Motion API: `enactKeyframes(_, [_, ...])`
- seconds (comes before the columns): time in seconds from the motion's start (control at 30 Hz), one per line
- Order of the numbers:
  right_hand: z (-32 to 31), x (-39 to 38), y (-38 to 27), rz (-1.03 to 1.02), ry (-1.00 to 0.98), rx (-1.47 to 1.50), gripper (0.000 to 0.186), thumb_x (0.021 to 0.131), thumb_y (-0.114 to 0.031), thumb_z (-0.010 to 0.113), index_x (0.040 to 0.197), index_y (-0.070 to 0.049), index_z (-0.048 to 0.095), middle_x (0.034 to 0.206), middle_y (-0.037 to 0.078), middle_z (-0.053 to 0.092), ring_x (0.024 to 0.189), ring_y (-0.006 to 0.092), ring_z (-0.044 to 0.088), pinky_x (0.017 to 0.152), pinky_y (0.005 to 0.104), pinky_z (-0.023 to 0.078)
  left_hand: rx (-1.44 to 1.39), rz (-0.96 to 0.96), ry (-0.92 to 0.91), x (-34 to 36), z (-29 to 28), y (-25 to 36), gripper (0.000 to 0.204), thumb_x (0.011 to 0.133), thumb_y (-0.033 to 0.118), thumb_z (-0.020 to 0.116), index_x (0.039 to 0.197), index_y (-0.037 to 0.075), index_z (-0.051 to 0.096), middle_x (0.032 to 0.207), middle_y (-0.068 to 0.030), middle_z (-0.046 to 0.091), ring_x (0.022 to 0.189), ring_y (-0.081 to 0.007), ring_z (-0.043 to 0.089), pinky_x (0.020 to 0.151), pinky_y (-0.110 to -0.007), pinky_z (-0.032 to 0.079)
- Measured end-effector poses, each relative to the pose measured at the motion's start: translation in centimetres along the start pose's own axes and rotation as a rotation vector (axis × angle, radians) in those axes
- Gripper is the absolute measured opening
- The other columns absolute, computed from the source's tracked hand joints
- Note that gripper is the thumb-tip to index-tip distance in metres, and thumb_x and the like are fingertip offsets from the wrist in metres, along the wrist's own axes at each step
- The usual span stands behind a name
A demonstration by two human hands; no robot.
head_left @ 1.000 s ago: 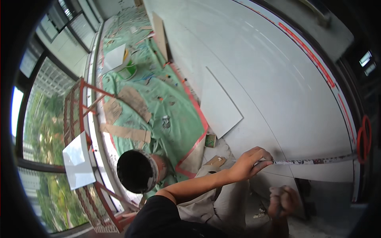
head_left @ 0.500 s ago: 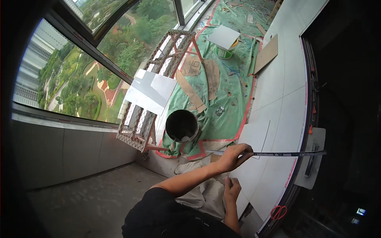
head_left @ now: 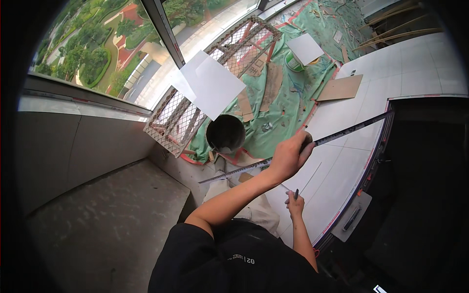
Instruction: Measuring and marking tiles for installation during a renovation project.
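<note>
My left hand (head_left: 293, 154) is closed on a long tape measure (head_left: 354, 128), stretched diagonally across the white tiled surface (head_left: 351, 156), from the dark opening's frame at the upper right down past my wrist toward my legs. My right hand (head_left: 295, 206), lower and to the right, grips a dark marker or pen (head_left: 296, 194) beside the tiles. A rectangular plate with a handle (head_left: 357, 205), perhaps a trowel, sits along the frame at the right.
A black bucket (head_left: 225, 134) stands beside a mesh-topped platform (head_left: 163, 129) bearing a white tile (head_left: 210, 83) by the window. Green sheeting (head_left: 276, 141) holds cardboard and a tile-topped bucket (head_left: 294, 62). A board (head_left: 337, 90) lies beyond; raw concrete (head_left: 97, 219) is at lower left.
My view has swung round. My left hand, with the tape, sits higher relative to my right, and the tape now slants up to the right. My right hand has raised the marker upright.
</note>
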State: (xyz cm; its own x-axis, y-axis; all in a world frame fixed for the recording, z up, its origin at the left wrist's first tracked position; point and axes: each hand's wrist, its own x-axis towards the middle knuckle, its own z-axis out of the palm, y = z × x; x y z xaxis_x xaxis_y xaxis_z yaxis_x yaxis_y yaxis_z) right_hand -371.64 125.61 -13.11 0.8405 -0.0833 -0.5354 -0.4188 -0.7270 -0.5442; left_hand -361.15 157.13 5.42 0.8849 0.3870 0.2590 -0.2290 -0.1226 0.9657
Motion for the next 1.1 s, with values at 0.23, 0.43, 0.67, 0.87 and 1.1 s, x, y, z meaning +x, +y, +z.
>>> enactKeyframes(0.23, [-0.3,7.3,-6.0,-0.237,-0.001,-0.161,0.043,0.106,-0.042,0.068,0.101,-0.002,0.085,0.07,0.008,0.074,0.058,0.0186,0.067,0.06,0.0393,0.053,-0.058,-0.362,-0.059,1.3,-1.1,-3.4,0.02,0.104,0.018,0.073,0.107,-0.001,0.068,0.081,-0.0134,0.074,0.068,-0.0256,0.07,0.065,-0.039,0.054])
enactKeyframes(0.43, [1.3,15.9,-12.6,-0.279,-0.188,-0.113,0.043,0.107,-0.038,0.069,0.104,0.002,0.083,0.074,0.007,0.074,0.056,0.0143,0.063,0.055,0.0334,0.05,0.008,-0.584,0.017,2.9,-2.1,-8.4,0.022,0.104,0.021,0.073,0.105,-0.001,0.074,0.08,-0.0109,0.076,0.07,-0.0196,0.072,0.069,-0.038,0.056])
enactKeyframes(0.67, [3.0,34.1,-21.5,-0.273,-0.703,-0.131,0.041,0.11,-0.038,0.067,0.106,0.001,0.079,0.074,0.004,0.068,0.052,0.0129,0.057,0.046,0.0306,0.044,0.209,-0.664,0.484,5.1,-5.2,-12.0,0.024,0.099,0.025,0.075,0.104,0.002,0.078,0.084,-0.0149,0.078,0.078,-0.0316,0.076,0.073,-0.044,0.057])
enactKeyframes(0.87, [1.4,47.9,-30.3,-0.541,-0.566,-0.563,0.035,0.1,-0.034,0.076,0.094,0.0,0.08,0.067,0.005,0.068,0.049,0.0156,0.058,0.046,0.0331,0.042,0.025,-0.688,0.937,3.4,-3.3,-12.0,0.022,0.1,0.02,0.073,0.106,-0.001,0.077,0.079,-0.0096,0.077,0.063,-0.0185,0.07,0.064,-0.036,0.055])
enactKeyframes(1.1, [3.7,49.7,-37.8,-0.707,-0.553,-0.531,0.029,0.096,-0.03,0.083,0.095,-0.001,0.08,0.067,0.004,0.068,0.052,0.0149,0.059,0.05,0.034,0.045,-0.156,-0.693,1.218,-3.0,0.0,-15.0,0.019,0.104,0.019,0.072,0.105,0.0,0.076,0.079,-0.0043,0.076,0.063,-0.0096,0.067,0.058,-0.028,0.052])
